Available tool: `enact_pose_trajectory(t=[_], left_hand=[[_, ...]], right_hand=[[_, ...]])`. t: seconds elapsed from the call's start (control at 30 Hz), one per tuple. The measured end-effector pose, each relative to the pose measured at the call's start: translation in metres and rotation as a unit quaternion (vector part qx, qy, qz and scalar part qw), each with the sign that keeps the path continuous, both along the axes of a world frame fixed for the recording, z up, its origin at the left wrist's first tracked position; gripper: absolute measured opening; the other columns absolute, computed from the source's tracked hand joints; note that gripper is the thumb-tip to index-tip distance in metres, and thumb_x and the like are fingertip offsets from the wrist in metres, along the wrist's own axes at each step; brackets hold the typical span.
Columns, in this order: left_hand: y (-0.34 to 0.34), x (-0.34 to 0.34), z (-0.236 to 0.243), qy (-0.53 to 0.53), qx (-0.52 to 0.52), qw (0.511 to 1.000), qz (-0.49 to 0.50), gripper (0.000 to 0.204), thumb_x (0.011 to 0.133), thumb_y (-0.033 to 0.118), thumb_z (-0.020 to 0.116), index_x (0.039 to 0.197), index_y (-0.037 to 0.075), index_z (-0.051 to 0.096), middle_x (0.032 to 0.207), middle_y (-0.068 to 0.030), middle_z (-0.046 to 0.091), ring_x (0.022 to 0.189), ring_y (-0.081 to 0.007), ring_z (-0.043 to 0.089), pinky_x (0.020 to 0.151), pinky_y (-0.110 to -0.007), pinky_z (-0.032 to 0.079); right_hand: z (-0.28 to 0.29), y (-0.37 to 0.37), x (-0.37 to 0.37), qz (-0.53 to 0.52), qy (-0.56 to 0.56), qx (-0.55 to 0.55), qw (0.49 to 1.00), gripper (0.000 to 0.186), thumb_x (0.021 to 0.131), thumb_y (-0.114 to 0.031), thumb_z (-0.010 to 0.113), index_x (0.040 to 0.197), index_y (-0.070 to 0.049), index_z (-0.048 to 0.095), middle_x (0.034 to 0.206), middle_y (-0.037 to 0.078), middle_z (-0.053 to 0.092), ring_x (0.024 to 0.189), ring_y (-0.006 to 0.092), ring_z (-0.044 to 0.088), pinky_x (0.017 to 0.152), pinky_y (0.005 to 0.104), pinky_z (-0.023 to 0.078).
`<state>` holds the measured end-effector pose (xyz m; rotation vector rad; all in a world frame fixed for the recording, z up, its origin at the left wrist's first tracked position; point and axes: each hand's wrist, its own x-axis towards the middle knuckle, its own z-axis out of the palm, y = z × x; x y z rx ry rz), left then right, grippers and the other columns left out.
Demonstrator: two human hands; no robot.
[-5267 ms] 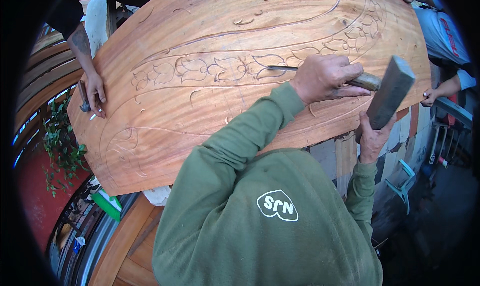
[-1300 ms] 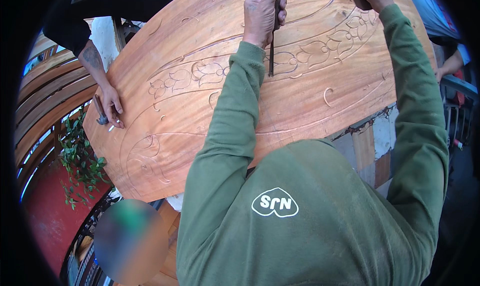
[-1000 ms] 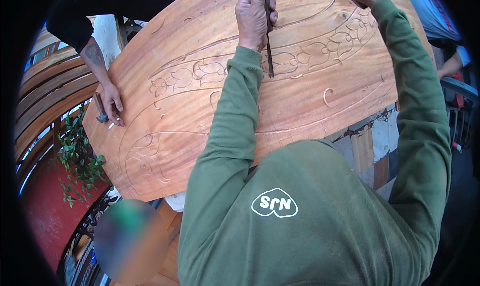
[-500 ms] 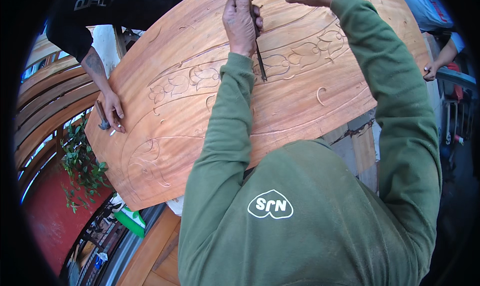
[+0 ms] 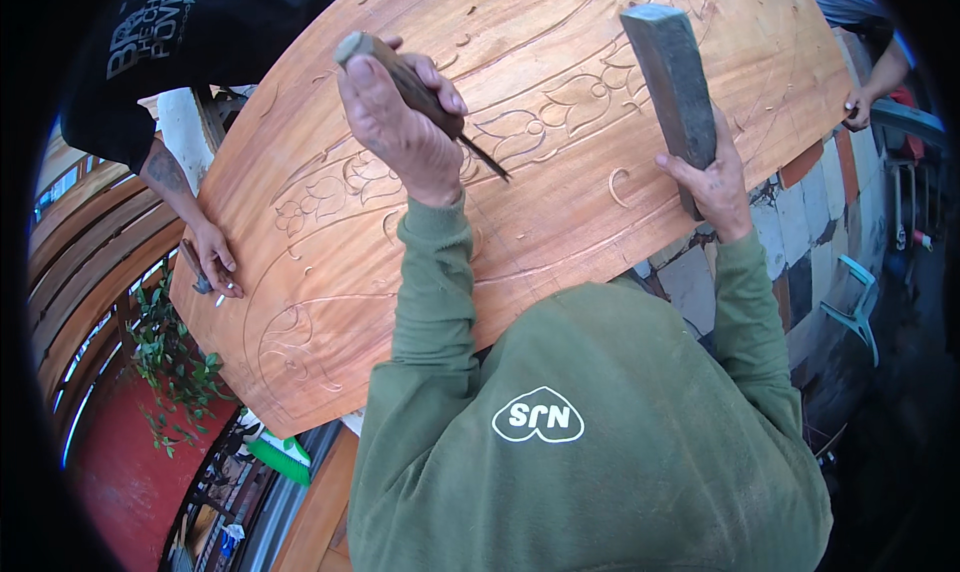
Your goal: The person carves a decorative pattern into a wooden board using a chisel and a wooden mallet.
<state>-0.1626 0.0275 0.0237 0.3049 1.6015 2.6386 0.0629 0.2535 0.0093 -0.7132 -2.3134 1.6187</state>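
Left hand (image 5: 402, 132) gripped a wooden-handled chisel (image 5: 425, 100), blade tip resting on the floral carving of the reddish wooden panel (image 5: 560, 222). Right hand (image 5: 712, 177) clasped a rectangular mallet block (image 5: 672, 67), raised above the panel's near edge.

Smooth matt reddish wood panel (image 5: 560, 222), carved; wooden-handled metal chisel (image 5: 430, 102).

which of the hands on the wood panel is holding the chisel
The person's own left hand, wrapped around the wooden-handled chisel. The right hand grips a grey block mallet; the co-worker's hand rests at the panel's left edge.
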Motion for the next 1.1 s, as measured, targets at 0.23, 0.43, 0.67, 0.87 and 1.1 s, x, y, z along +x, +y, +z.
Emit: enact_pose_trajectory(t=[0.23,0.43,0.67,0.87,1.1], left_hand=[[0.059,-0.044,-0.027,-0.027,0.064,0.997,-0.031,0.053,0.105,0.059,0.054,0.113,0.007,0.048,0.074,-0.0066,0.056,0.049,-0.0143,0.054,0.041,-0.028,0.047],[0.07,-0.054,-0.043,-0.03,0.04,0.998,-0.038,0.059,0.103,0.061,0.056,0.114,0.004,0.05,0.074,-0.0074,0.055,0.051,-0.015,0.053,0.045,-0.028,0.047],[0.067,-0.056,-0.042,-0.012,0.016,1.0,-0.021,0.059,0.104,0.062,0.054,0.115,0.003,0.049,0.074,-0.0067,0.056,0.05,-0.0142,0.053,0.044,-0.028,0.048],[0.08,-0.047,-0.024,-0.118,0.062,0.991,-0.019,0.039,0.105,0.052,0.061,0.107,0.013,0.056,0.066,0.0028,0.053,0.045,-0.0073,0.051,0.037,-0.021,0.039],[0.094,-0.052,-0.025,-0.103,0.005,0.994,-0.02,0.022,0.103,0.033,0.069,0.102,0.015,0.057,0.066,0.0044,0.053,0.043,-0.0066,0.05,0.037,-0.021,0.039]], right_hand=[[0.005,-0.008,0.054,-0.114,-0.003,-0.053,0.992,0.077,0.083,-0.003,0.084,0.151,0.0,0.046,0.134,0.01,0.063,0.122,0.0187,0.059,0.108,0.0335,0.046],[0.011,-0.005,0.068,-0.134,-0.006,-0.055,0.989,0.074,0.084,-0.002,0.083,0.15,-0.001,0.047,0.134,0.01,0.063,0.121,0.0181,0.06,0.107,0.0331,0.047],[0.026,0.007,0.044,-0.11,0.001,-0.036,0.993,0.073,0.084,-0.002,0.083,0.148,0.0,0.048,0.132,0.011,0.064,0.12,0.0179,0.061,0.106,0.0326,0.048],[0.058,0.017,-0.019,-0.048,0.039,0.025,0.998,0.071,0.084,-0.011,0.085,0.144,0.001,0.05,0.125,0.012,0.068,0.111,0.0197,0.066,0.098,0.0334,0.053],[0.09,0.035,-0.204,0.024,0.153,0.028,0.988,0.084,0.076,-0.013,0.078,0.153,-0.009,0.045,0.123,0.022,0.068,0.113,0.0381,0.067,0.098,0.0425,0.053]])
